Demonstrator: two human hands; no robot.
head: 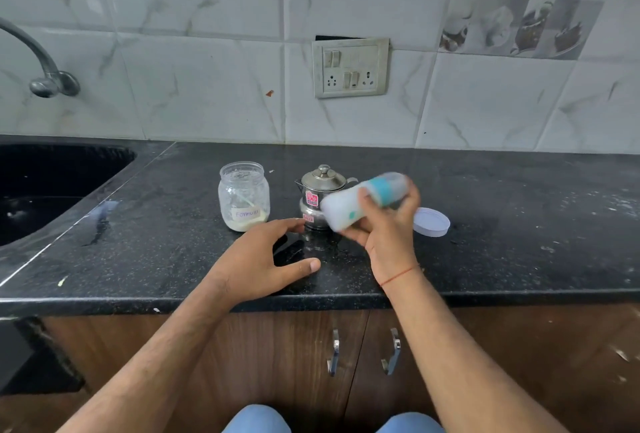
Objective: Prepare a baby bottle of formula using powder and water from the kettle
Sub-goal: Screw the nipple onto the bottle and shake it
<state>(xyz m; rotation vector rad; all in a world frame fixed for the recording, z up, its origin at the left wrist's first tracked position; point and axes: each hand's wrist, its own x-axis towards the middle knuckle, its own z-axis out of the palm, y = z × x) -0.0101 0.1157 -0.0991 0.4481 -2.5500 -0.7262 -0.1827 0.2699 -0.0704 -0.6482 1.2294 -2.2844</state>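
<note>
Right hand point(384, 228) fingers point(369, 202) were curled round the baby bottle point(360, 204), thumb on the near side, holding it tipped almost sideways above the counter, teal collar and cap end pointing right. Bottle was motion-blurred and looked milky white inside, so this was most likely the shaking/mixing step; cap looked on, but blur made that hard to confirm. Left hand point(266, 256) was spread, fingers wide and gripping nothing, low over the counter point(519, 224) just in front of the kettle point(320, 197), fingertips close to its base; contact could not be told.

Bottle was just right of and in front of the kettle, partly covering it. Formula jar point(244, 195) stood uncovered just left of the kettle, a little powder left at the bottom. White lid point(431, 222) lay flat right of the kettle, behind the right hand.

Next move probably called for checking the mix for lumps, standing the bottle upright near the kettle, then relidding the jar.
</note>
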